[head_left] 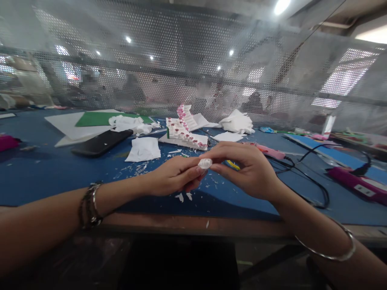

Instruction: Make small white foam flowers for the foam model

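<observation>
A small white wad (205,163), rounded and folded like crumpled tissue or a rosebud, sits between my two hands over the table's front part. My left hand (178,173) pinches it from the left with the thumb on top. From the right, the thumb and fingertips of my right hand (248,165) close on its edge. Just beyond the hands stands a white foam rack (193,137) set with rows of small pink and dark red pieces. White paper scraps (180,197) lie on the blue table (136,201) near my left hand.
A black phone-like slab (102,143), a white paper sheet (144,149) and crumpled tissue (133,124) lie left of the rack. Folded white tissues (237,121) are behind. To the right are a pink tool (269,151), black cable (323,193) and purple power strip (356,183). Perforated mesh (169,48) rises behind.
</observation>
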